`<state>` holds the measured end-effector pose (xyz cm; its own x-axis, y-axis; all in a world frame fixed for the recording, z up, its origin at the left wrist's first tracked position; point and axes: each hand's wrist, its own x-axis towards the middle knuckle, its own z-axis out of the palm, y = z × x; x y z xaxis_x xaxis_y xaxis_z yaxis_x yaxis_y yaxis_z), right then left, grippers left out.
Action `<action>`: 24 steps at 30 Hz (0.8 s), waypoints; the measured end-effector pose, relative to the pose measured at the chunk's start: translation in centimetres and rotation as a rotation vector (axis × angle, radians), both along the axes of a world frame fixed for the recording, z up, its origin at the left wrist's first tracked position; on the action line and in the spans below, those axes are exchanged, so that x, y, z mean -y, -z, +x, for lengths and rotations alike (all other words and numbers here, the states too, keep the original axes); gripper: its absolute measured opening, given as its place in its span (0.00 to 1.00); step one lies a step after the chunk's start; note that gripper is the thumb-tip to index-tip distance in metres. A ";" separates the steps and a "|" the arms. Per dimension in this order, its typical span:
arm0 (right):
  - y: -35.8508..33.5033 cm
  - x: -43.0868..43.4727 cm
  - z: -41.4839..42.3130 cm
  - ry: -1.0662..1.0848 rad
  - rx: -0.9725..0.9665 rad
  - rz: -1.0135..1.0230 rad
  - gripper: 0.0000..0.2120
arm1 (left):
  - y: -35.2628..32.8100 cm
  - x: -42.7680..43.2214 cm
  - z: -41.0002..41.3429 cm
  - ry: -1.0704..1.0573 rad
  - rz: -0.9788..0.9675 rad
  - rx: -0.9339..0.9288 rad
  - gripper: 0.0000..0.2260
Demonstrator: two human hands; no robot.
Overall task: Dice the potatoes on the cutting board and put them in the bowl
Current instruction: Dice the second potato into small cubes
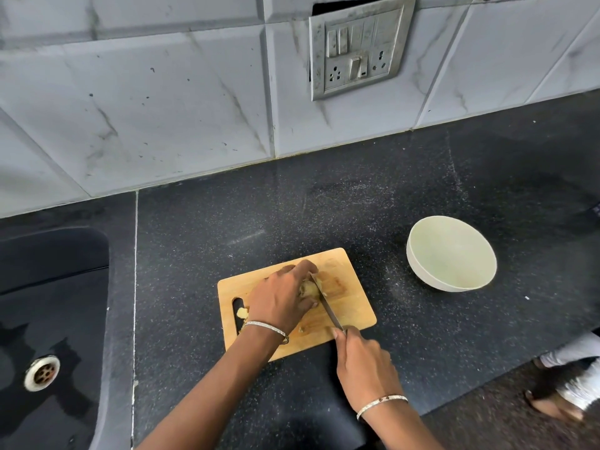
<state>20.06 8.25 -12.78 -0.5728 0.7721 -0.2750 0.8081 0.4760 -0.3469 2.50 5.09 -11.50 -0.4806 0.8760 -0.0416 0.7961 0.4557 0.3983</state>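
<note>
Fingers (303, 267) of the left hand (279, 297) are curled over the one potato (308, 289); the right hand (365, 362) is clamped on the one knife (328, 307). On the surface (324, 206) one cutting board (354, 303) is laid, with one bowl (418, 271) well apart to its right. The blade is set near-to-far, just right of the left fingertips. One cut piece (242, 313) is seen by the board's left slot.

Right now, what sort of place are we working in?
Most likely a home kitchen: a dark stone countertop with a black sink set into it, a tiled wall with a switch-and-socket panel, and a wooden cutting board where a knife is cutting a potato.
</note>
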 end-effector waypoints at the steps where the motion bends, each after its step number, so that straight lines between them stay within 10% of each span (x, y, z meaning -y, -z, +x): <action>1: 0.1 0.0 0.0 0.000 0.001 -0.003 0.21 | -0.2 -0.2 0.0 0.018 -0.003 0.021 0.21; 24: 0.0 -0.1 -0.1 0.009 -0.012 -0.011 0.20 | -1.7 -3.2 -0.7 0.368 -0.148 -0.066 0.11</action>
<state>19.97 8.38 -12.83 -0.5689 0.7746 -0.2765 0.8083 0.4646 -0.3616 1.76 8.30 -9.76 -0.1421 0.9768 -0.1599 0.9384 0.1844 0.2923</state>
